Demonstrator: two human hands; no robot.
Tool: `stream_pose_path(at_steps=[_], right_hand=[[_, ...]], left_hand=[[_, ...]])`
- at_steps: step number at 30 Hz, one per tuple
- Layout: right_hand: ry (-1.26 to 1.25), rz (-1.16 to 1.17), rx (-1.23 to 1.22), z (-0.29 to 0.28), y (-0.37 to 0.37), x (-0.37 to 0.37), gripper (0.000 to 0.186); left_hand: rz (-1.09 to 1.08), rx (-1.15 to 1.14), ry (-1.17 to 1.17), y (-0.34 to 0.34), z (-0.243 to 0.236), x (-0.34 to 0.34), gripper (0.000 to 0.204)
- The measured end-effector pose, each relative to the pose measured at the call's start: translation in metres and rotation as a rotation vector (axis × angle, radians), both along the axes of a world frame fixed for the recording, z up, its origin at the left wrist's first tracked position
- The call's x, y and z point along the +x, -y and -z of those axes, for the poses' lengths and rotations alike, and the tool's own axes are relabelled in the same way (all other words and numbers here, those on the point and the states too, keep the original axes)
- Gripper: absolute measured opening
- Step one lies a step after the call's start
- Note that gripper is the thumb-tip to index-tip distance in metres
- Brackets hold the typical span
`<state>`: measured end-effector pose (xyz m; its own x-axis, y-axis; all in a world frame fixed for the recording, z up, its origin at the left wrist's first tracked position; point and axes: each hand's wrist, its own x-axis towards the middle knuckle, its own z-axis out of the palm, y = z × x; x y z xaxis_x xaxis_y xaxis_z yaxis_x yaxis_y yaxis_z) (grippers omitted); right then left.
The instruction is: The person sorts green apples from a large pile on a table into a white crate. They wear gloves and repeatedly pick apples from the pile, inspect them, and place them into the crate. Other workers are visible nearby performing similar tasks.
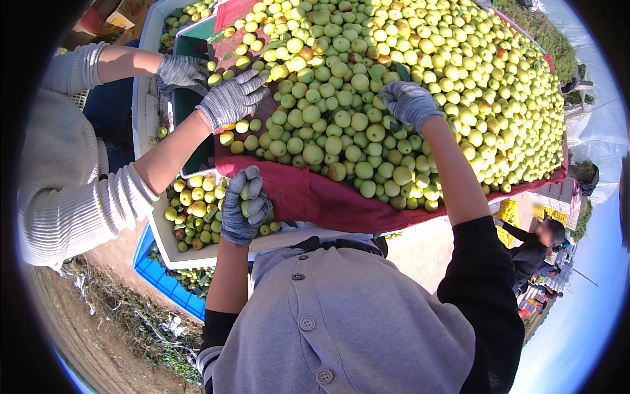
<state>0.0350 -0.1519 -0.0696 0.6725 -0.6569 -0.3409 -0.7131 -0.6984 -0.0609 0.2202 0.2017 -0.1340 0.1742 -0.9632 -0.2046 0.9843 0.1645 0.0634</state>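
Head view, single entry. Left hand (243, 209): grey knit glove, raised upright in front of the body, fingers curled closed around green fruit (245, 208); skin of it shows between the fingers, exact count hidden. Position: over the near left corner of the red cloth (315, 197), beside the white bin (197, 260) of similar fruit, which lies just left and below.

Right hand (411, 105): matching glove, arm extended, back of hand up, fingertips bent down into the fruit pile (341, 119). Whether it grips a piece: cannot tell, the fingers' undersides being hidden. Position: well apart from the left hand, to its right and farther from the body.

Fruit: round, yellow-green, some blushed red; no long axis of note. Pile lies on the cloth, rightward and away from the left hand, directly under the right, which is the nearer to its middle.

Adjacent, left: co-worker's gloved hand (233, 100) at the pile's left edge, beyond the left hand; dark green container (198, 159) between that person's forearm and the cloth.
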Motion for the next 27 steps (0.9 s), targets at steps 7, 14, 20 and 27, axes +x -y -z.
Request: stream_pose_path(at_steps=[7, 14, 20, 27], right_hand=[[-0.321, -0.101, -0.072, 0.008, -0.007, 0.045, 0.038], [-0.295, -0.307, -0.203, 0.041, -0.036, 0.074, 0.036], [-0.084, -0.012, 0.156, 0.011, -0.019, 0.071, 0.033], [0.967, 0.569, 1.626, -0.001, -0.056, 0.011, 0.036]], left_hand=[[-0.071, 0.016, 0.054, 0.016, -0.013, -0.016, 0.035], [-0.216, 0.007, -0.174, 0.012, -0.038, -0.011, 0.038], [-0.592, 0.481, 0.358, -0.118, -0.035, 0.010, 0.016], [0.380, 2.397, 1.494, -0.343, 0.008, 0.024, 0.073]])
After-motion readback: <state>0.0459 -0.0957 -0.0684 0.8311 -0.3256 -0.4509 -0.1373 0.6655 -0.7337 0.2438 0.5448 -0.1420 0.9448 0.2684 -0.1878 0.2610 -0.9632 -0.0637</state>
